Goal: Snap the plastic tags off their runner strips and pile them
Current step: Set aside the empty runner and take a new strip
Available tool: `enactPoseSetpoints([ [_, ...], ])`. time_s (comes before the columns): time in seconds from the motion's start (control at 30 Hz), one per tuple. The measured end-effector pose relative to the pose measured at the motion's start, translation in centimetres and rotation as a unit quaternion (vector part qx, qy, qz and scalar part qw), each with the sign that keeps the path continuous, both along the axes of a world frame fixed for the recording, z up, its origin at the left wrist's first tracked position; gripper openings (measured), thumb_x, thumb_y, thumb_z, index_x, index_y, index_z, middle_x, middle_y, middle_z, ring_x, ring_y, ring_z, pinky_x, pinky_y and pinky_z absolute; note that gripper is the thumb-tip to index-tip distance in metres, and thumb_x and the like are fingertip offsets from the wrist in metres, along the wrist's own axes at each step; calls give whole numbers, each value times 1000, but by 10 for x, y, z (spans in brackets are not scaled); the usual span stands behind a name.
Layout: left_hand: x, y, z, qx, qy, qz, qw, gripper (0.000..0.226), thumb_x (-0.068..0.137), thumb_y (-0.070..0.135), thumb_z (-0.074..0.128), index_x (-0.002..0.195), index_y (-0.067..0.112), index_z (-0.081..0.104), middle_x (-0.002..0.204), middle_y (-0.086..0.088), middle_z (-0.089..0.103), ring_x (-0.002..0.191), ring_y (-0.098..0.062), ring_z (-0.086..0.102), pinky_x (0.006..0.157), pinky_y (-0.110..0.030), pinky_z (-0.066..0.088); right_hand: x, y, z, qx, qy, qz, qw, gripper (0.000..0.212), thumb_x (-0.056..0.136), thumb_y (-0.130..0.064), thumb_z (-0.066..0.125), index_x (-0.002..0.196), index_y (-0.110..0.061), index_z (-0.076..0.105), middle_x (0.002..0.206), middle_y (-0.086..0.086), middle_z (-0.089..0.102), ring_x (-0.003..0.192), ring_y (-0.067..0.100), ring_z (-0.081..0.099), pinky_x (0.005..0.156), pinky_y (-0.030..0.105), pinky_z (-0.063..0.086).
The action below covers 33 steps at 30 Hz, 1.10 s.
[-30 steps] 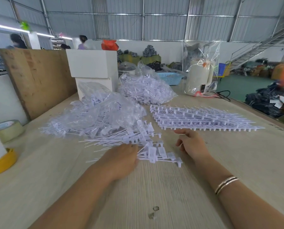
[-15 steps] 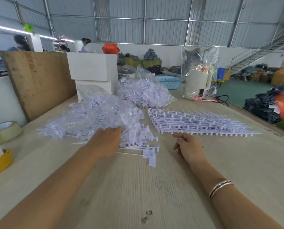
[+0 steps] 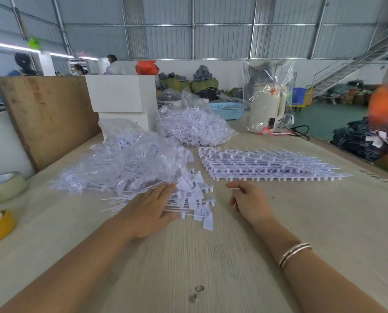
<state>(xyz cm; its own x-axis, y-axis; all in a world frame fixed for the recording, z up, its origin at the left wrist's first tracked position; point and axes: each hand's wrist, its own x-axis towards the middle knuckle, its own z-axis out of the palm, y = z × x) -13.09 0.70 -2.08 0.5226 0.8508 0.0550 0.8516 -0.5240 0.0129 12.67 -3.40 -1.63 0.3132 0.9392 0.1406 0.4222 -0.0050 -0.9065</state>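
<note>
Your left hand (image 3: 151,208) moved nearer since before, fingers now flat on loose tags (image 3: 188,195), your right hand (image 3: 248,203) loosely curled, holding nothing, just right of tags, strips (image 3: 267,164) behind it.

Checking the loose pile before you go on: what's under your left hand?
Loose white tags, stems sideways, lie under the flat left hand on the table. How many the palm covers cannot be seen.
</note>
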Motion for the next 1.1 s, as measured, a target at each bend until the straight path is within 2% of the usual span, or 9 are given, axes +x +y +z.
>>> enactPoseSetpoints([
  [0.17,5,13,2,41,2,55,998,60,100,43,28,150,27,-2,158,4,9,145,-17,9,112,-38,20,0,-1,-1,-11,-7,16,1000,28,96,-6,40,105,-22,61,67,-1,61,57,12,53,56,22,42],
  [0.4,10,-3,17,32,33,84,995,73,95,27,37,150,16,-10,159,-4,7,145,-20,12,113,-35,19,-2,6,-4,-4,-29,32,999,28,94,-7,41,101,-25,61,65,-3,62,54,12,52,53,20,43],
  [0.5,18,-28,27,167,-5,68,984,64,84,17,52,145,16,34,144,-6,45,125,-21,49,98,-35,41,-3,9,-6,-1,-30,35,999,28,94,-7,41,96,-28,60,63,-4,61,55,15,52,55,26,44],
  [0.53,24,-34,31,223,-33,37,974,52,77,13,60,129,16,57,122,-7,64,104,-23,64,84,-35,50,-3,10,-6,0,-32,34,999,28,94,-8,42,95,-29,60,63,-4,62,55,16,52,55,27,44],
  [0.6,37,-40,36,269,-94,-25,958,27,73,10,63,97,17,73,82,-3,73,70,-24,68,64,-32,52,-4,12,-7,2,-31,32,999,29,93,-8,42,95,-29,61,62,-5,61,54,15,52,54,27,43],
  [0.73,83,-29,42,156,-163,-10,974,31,90,20,43,105,31,69,91,4,69,81,-17,63,70,-29,48,-5,13,-7,24,-9,25,999,29,92,-4,41,97,-22,64,58,-5,59,48,10,48,48,20,39],
  [0.87,142,5,46,77,-271,19,959,29,92,18,42,101,29,68,65,11,57,54,-8,48,56,-26,40,-1,14,-3,38,49,-12,998,28,92,-5,40,95,-19,63,59,-2,59,48,3,50,52,17,39],
  [1.0,188,37,43,60,-311,21,948,29,94,12,42,105,22,67,106,1,65,80,-17,58,68,-29,44,6,18,-1,42,151,-54,986,26,92,-6,40,89,-17,63,59,0,57,50,12,49,54,24,40],
  [1.1,214,61,39,25,-318,50,947,33,94,11,39,114,26,60,114,-1,63,91,-23,61,71,-32,45,8,22,-2,43,192,-73,978,26,91,-4,39,84,-16,60,55,0,56,46,11,48,52,24,41],
])
